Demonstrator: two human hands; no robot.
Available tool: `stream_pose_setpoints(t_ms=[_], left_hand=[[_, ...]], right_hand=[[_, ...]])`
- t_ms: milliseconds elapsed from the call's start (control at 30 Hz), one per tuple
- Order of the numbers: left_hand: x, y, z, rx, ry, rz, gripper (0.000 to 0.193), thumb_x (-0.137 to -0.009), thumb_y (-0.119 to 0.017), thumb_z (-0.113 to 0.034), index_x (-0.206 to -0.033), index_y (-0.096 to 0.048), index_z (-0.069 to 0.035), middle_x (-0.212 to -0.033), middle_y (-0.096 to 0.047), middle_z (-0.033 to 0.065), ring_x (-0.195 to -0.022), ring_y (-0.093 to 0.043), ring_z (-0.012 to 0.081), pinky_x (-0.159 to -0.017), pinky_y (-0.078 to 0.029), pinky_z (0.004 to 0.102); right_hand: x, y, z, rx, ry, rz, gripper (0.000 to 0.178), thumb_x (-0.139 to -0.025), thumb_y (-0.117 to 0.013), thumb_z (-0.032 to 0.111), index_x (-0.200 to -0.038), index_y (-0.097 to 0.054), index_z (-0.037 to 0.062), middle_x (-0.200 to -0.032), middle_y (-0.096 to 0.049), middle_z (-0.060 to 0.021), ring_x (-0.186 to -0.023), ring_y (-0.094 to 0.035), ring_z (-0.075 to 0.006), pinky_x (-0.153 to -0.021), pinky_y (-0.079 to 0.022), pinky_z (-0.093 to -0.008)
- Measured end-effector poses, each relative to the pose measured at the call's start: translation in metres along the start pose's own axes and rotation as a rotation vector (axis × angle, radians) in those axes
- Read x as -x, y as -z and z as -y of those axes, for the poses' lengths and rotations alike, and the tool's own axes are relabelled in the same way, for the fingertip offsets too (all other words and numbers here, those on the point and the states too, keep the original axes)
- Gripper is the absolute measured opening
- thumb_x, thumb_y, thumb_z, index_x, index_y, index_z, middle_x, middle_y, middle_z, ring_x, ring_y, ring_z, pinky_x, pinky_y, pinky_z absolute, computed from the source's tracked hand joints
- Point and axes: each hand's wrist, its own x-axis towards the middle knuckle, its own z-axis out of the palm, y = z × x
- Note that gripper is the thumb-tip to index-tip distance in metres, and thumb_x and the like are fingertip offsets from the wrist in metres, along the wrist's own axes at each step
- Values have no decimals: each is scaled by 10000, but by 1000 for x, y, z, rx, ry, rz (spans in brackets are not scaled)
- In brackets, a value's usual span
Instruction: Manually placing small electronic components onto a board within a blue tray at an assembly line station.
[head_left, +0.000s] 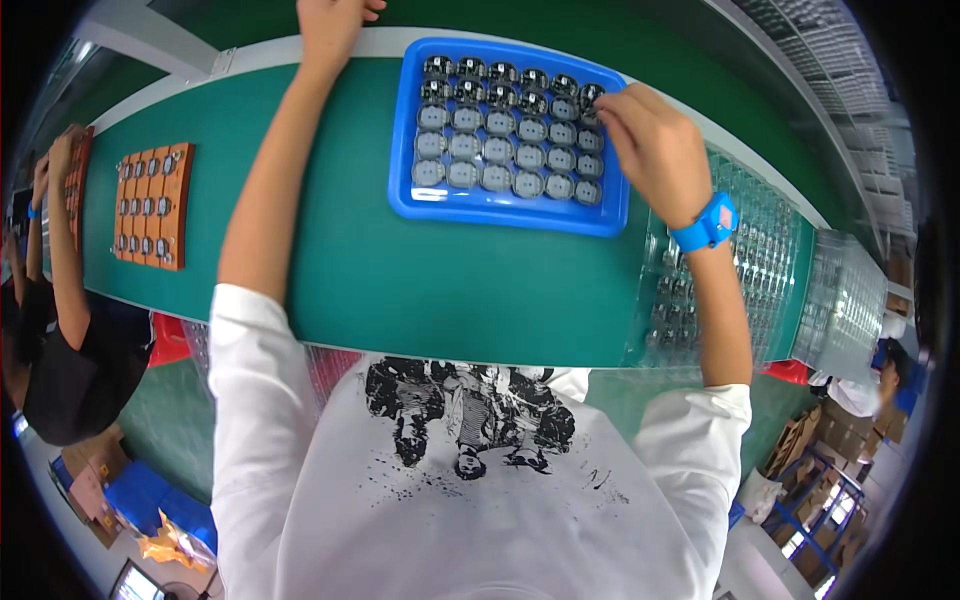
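Observation:
A blue plastic tray (508, 216) lies on the green work mat, holding rows of small rounded parts. The two far rows show dark, circuit-like faces; the nearer rows are grey discs (497, 149). Over the tray's far right corner is my right hand (655, 150), a blue band around its wrist. Its thumb and finger are closed in a pinch on a small dark round part (592, 92) at the end of the far rows. My left hand (332, 32) reaches past the table's far edge, left of the tray; the picture's top edge cuts off most of its fingers.
Clear plastic blister trays (725, 290) with small parts lie to the right, partly under my right forearm. An orange fixture (152, 205) with rows of parts lies on the left. Further left, a co-worker's arm (66, 240) reaches over the table. A metal post (160, 40) stands far left.

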Motion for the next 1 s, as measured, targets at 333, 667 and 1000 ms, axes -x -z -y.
stream_pose_setpoints(t_ms=[333, 667, 1000], left_hand=[[-14, -28, 26, -149, -93, -1, 231, -928, -430, 6, -1084, -596, 39, -758, -664, 103, -476, -490, 89, -437, -405, 236], [-13, -33, 14, -181, -87, 5, 217, -928, -451, -37, -1034, -627, 30, -735, -659, 82, -482, -493, 90, -447, -409, 236], [-14, -35, 13, -213, -51, 0, 220, -922, -456, -42, -1013, -643, 30, -724, -657, 82, -482, -499, 95, -445, -408, 243]], right_hand=[[0, -15, 4, 114, -60, 144, 101, -859, -674, 41, -960, -672, 38, -866, -622, -101, -717, -637, -328, -608, -515, -409], [-7, -15, 4, 183, -27, 214, 78, -850, -680, 49, -926, -670, 33, -835, -602, -98, -713, -630, -319, -603, -507, -409], [-7, -14, 4, 220, -35, 228, 73, -841, -684, 62, -908, -683, 33, -825, -617, -93, -698, -632, -318, -601, -512, -401]])
